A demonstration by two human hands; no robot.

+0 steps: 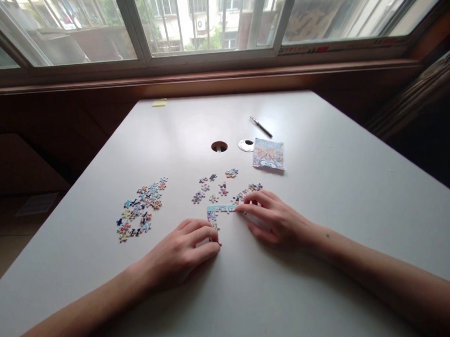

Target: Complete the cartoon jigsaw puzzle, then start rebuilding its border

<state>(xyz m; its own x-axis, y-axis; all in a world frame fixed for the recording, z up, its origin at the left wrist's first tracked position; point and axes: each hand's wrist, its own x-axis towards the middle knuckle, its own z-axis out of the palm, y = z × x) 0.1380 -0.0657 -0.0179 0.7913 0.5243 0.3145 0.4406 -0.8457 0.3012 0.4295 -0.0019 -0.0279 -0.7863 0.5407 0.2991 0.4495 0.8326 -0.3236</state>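
Note:
A partly joined jigsaw puzzle lies on the table, its light-blue top strip and left column forming a corner. My left hand rests at the left column, fingers curled and closed on its lower end, partly hiding it. At the right end of the top strip, my right hand has its fingertips closed on a jigsaw piece, mostly hidden under them. Just beyond that hand lie several loose jigsaw pieces. More loose pieces are scattered behind the joined corner.
A large group of jigsaw pieces spreads to the left. Farther back are a printed picture packet, a pen, a round cable hole and its metal cover. Yellow tape marks the white table's far edge, below a window.

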